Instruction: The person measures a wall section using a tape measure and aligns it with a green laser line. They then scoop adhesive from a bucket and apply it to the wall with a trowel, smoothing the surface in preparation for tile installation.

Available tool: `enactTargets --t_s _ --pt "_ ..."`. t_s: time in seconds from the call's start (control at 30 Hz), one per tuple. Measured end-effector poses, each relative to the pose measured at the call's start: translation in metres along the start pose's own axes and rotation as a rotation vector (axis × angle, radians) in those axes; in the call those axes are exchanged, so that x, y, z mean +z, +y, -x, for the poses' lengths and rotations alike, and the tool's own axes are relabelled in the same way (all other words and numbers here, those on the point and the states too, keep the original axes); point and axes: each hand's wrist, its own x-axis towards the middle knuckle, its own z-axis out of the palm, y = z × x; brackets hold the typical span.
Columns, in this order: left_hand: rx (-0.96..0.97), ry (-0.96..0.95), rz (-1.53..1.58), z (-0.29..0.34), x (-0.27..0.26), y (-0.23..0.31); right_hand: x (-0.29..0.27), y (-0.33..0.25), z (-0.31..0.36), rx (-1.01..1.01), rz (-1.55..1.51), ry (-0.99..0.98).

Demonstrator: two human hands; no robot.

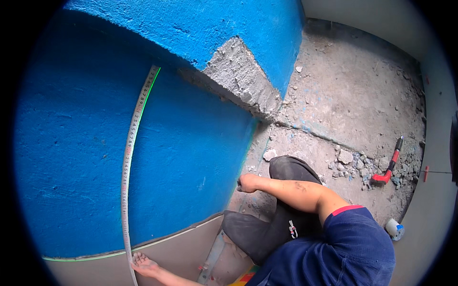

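Observation:
A pale, flexible tape measure (126,176) stretches up the blue wall (191,152), its upper end just under the wall's overhanging ledge. At the lower left, the curled fingers of my left hand (146,265) are closed at the tape's edge, near the grey board below the paint. My right hand (248,183) is closed in a fist beside the foot of the blue wall, in front of my bent knee. Something small and dark shows at its fingers, too unclear to name. A bright green line runs along the tape's right edge.
Bare grey concrete (234,71) shows at the chipped ledge corner. Broken rubble (350,162) lies on the dusty floor (353,90), with a red-and-black tool (392,164) beside it. A white roll (394,229) stands near the grey wall panels at right. A metal strip (213,255) lies by my legs.

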Motion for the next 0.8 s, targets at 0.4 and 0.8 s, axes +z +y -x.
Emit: enactTargets --t_s 0.4,0.8 --pt "0.030 -0.004 -0.019 0.002 0.000 0.000 0.005 0.002 -0.004 -0.014 0.010 0.015" --pt "0.009 0.007 0.003 0.002 0.001 0.000 0.001 -0.004 0.001 0.028 -0.007 0.007"
